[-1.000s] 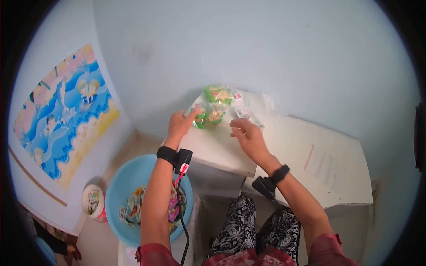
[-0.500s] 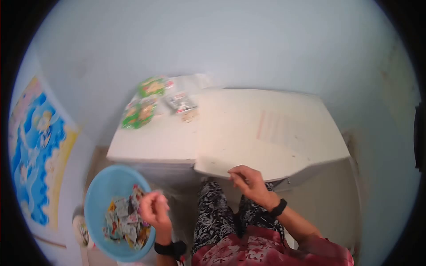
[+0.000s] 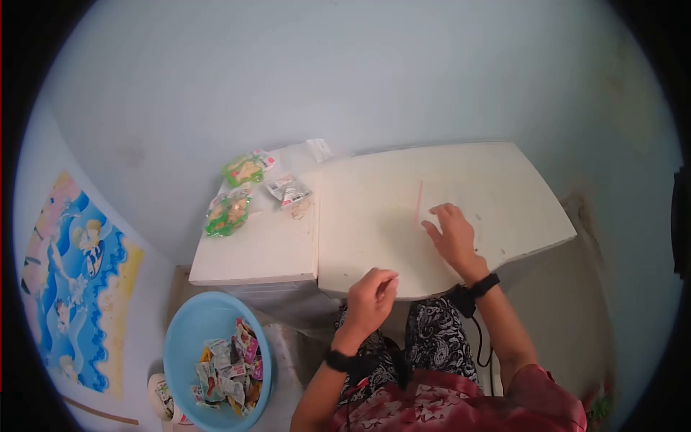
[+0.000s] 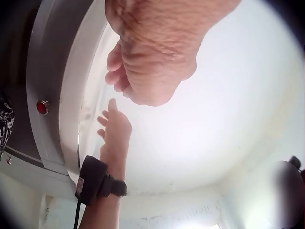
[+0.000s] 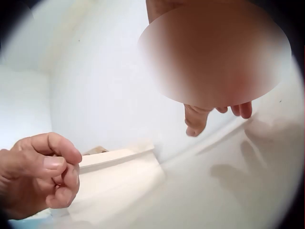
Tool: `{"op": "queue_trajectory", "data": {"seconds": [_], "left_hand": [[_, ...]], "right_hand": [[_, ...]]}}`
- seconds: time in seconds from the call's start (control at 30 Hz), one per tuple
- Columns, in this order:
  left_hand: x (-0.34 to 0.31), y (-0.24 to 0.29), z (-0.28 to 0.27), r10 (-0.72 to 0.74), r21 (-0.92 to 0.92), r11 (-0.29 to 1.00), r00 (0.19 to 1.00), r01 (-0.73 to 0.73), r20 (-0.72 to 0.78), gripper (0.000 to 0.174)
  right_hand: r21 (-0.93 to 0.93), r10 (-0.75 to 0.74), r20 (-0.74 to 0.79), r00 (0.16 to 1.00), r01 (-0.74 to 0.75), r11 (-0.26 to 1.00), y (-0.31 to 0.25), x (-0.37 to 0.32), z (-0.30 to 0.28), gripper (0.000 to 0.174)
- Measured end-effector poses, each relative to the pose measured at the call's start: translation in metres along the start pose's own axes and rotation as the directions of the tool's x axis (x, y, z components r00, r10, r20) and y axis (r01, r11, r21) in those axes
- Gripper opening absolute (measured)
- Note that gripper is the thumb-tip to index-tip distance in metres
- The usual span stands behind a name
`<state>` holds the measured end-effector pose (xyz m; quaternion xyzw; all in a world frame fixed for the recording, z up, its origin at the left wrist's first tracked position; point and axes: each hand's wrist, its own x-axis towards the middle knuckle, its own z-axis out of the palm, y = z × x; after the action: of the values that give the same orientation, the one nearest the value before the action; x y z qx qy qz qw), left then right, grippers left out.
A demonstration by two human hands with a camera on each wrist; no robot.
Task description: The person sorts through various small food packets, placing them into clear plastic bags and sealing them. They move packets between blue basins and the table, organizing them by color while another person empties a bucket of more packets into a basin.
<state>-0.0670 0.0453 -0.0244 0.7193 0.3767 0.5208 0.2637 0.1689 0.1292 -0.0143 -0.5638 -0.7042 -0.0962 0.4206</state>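
My left hand [image 3: 371, 302] is above the front edge of the white table [image 3: 360, 216], its fingers loosely curled and nothing visible in them; the right wrist view shows this left hand [image 5: 43, 174] with the thumb near the index finger. Over the table's right part, my right hand [image 3: 455, 241] has relaxed, slightly bent fingers and holds nothing visible. It also shows beyond the left hand in the left wrist view, as the right hand [image 4: 116, 131]. Two green-and-clear packs [image 3: 245, 170] [image 3: 229, 214] and a silver-white packet [image 3: 289, 191] lie at the table's left, away from both hands.
A blue basin [image 3: 176, 345] with many small colourful packets [image 3: 230, 374] stands below the table's left front. Beside it is a small white bucket [image 3: 157, 396]. Clear plastic [image 3: 319, 149] lies at the back edge, by the wall. A cable hangs near the right wrist.
Both hands have left the packs. The left hand went down over the basin, then right to the table's front edge; the right hand dropped to that edge, then rose over the tabletop. The view has shifted right.
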Motion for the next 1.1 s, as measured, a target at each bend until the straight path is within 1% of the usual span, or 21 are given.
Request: {"op": "queue_trajectory", "data": {"seconds": [0.07,0.1,0.17,0.2,0.27,0.3,0.37,0.4,0.47,0.5,0.53,0.57,0.6,0.67,0.7,0.8,0.83,0.93,1.03,1.1], "left_hand": [[0.015,-0.002,0.009,0.02,0.032,0.999,1.0,-0.02,0.011,0.012],[0.022,-0.011,0.018,0.01,0.026,1.0,1.0,-0.01,-0.011,0.013],[0.034,-0.033,0.034,-0.01,0.007,1.0,0.999,0.01,-0.049,0.013],[0.036,-0.036,0.035,-0.065,-0.018,0.998,0.996,0.064,-0.055,0.014],[0.036,-0.041,0.036,-0.177,-0.067,0.983,0.983,0.173,-0.055,0.014],[0.034,-0.041,0.035,-0.19,-0.073,0.98,0.981,0.186,-0.04,0.015],[0.036,-0.042,0.032,-0.206,-0.088,0.975,0.978,0.204,-0.02,0.017],[0.038,-0.043,0.031,-0.235,-0.139,0.963,0.972,0.232,-0.003,0.019],[0.035,-0.047,0.028,-0.299,-0.236,0.924,0.953,0.3,0.038,0.024],[0.035,-0.046,0.028,-0.335,-0.308,0.895,0.942,0.324,0.018,0.028],[0.037,-0.045,0.03,-0.375,-0.384,0.855,0.927,0.349,0.008,0.032],[0.039,-0.042,0.027,-0.41,-0.403,0.83,0.912,0.387,0.031,0.039],[0.043,-0.032,0.026,-0.41,-0.405,0.831,0.912,0.38,0.014,0.041],[0.047,-0.028,0.016,-0.402,-0.375,0.822,0.904,0.427,0.149,0.038],[0.048,-0.029,0.015,-0.414,-0.398,0.808,0.9,0.433,0.14,0.035],[0.044,-0.031,0.011,-0.441,-0.46,0.778,0.894,0.427,0.084,0.028],[0.043,-0.032,0.014,-0.443,-0.477,0.775,0.894,0.415,0.059,0.027],[0.041,-0.033,0.019,-0.447,-0.476,0.785,0.894,0.397,0.009,0.023],[0.041,-0.031,0.021,-0.463,-0.42,0.807,0.886,0.416,-0.011,0.019],[0.041,-0.034,0.023,-0.456,-0.389,0.826,0.889,0.408,-0.035,0.017]], "right_hand": [[-0.129,0.085,0.137,0.987,-0.067,0.989,0.014,0.006,0.004,0.021],[-0.198,0.134,0.2,0.971,-0.094,0.976,0.018,0.009,0.005,0.021],[-0.147,0.184,0.263,0.947,-0.149,0.978,0.021,0.012,0.003,0.016],[-0.125,0.211,0.296,0.931,-0.181,0.975,0.022,0.01,0.003,0.013],[-0.065,0.152,0.252,0.956,-0.14,0.988,0.028,0.005,0.01,0.011],[-0.038,0.124,0.228,0.966,-0.119,0.992,0.029,0.003,0.012,0.01],[0.037,0.11,0.256,0.96,-0.123,0.992,0.029,0.0,0.011,0.007],[0.075,0.101,0.27,0.958,-0.125,0.989,0.025,0.001,0.009,0.007],[0.223,0.054,0.229,0.972,-0.107,0.969,0.012,-0.001,0.012,0.007],[0.291,0.039,0.215,0.976,-0.102,0.951,-0.001,-0.003,0.01,0.007],[0.358,0.024,0.221,0.975,-0.104,0.928,-0.012,-0.003,0.007,0.007],[0.42,0.019,0.231,0.973,-0.117,0.9,-0.028,-0.002,0.001,0.007],[0.481,0.018,0.24,0.971,-0.135,0.866,-0.038,-0.006,0.0,0.007],[0.636,0.063,0.324,0.944,-0.267,0.724,-0.05,-0.013,0.009,0.005],[0.703,0.071,0.363,0.929,-0.323,0.633,-0.053,-0.015,0.014,0.004],[0.781,0.151,0.436,0.887,-0.456,0.426,-0.058,-0.02,0.025,0.002],[0.759,0.157,0.463,0.872,-0.481,0.439,-0.057,-0.019,0.024,0.004],[0.74,0.213,0.526,0.824,-0.566,0.364,-0.057,-0.019,0.018,0.007],[0.71,0.257,0.501,0.827,-0.562,0.424,-0.052,-0.02,0.018,0.009],[0.749,0.264,0.449,0.854,-0.521,0.41,-0.051,-0.022,0.024,0.009]]}}
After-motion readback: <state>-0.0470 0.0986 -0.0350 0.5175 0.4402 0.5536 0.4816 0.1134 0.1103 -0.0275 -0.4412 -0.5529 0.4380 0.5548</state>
